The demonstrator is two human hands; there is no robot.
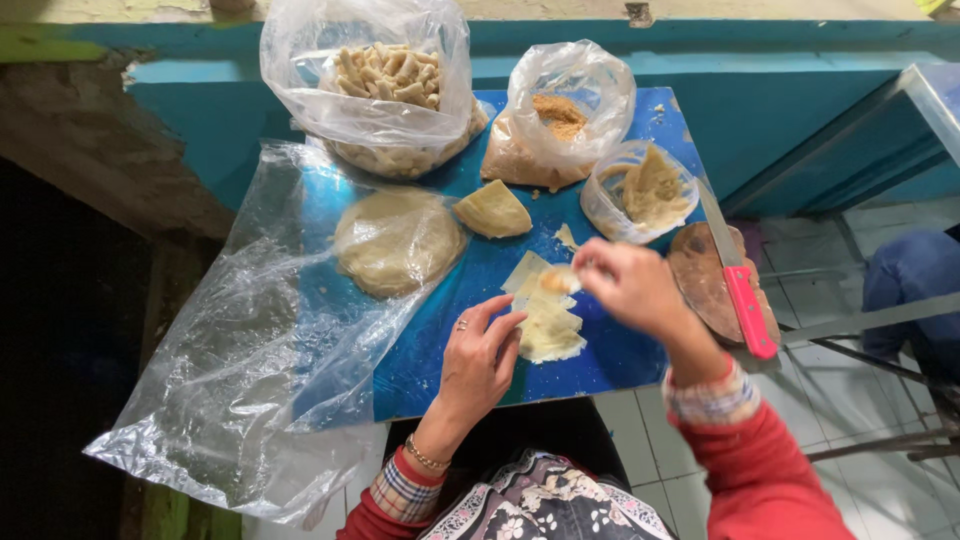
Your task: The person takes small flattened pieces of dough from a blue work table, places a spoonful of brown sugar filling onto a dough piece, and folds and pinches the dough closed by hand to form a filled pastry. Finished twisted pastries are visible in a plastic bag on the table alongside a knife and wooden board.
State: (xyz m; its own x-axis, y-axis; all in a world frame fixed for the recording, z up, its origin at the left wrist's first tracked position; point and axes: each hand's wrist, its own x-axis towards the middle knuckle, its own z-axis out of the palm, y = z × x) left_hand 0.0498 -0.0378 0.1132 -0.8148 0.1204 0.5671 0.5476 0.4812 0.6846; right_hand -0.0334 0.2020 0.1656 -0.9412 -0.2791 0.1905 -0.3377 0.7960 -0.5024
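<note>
My left hand (482, 355) rests on the blue board (440, 350) with its fingers spread, the thumb and fingertips touching a small stack of pale wrapper sheets (547, 332). My right hand (630, 285) hovers just above and right of the stack, pinching a small lump of tan filling (558, 280) over the top wrapper. A round pile of thin wrappers (395, 240) lies under clear plastic to the left. A folded wrapper piece (493, 210) sits behind it.
At the back stand a clear bag of rolled pieces (385, 85), a bag of brown crumbs (560, 115) and a small bag of filling (650, 190). A pink-handled knife (740, 280) lies on a round wooden board (705, 285) at right. Loose plastic sheet (240, 370) hangs left.
</note>
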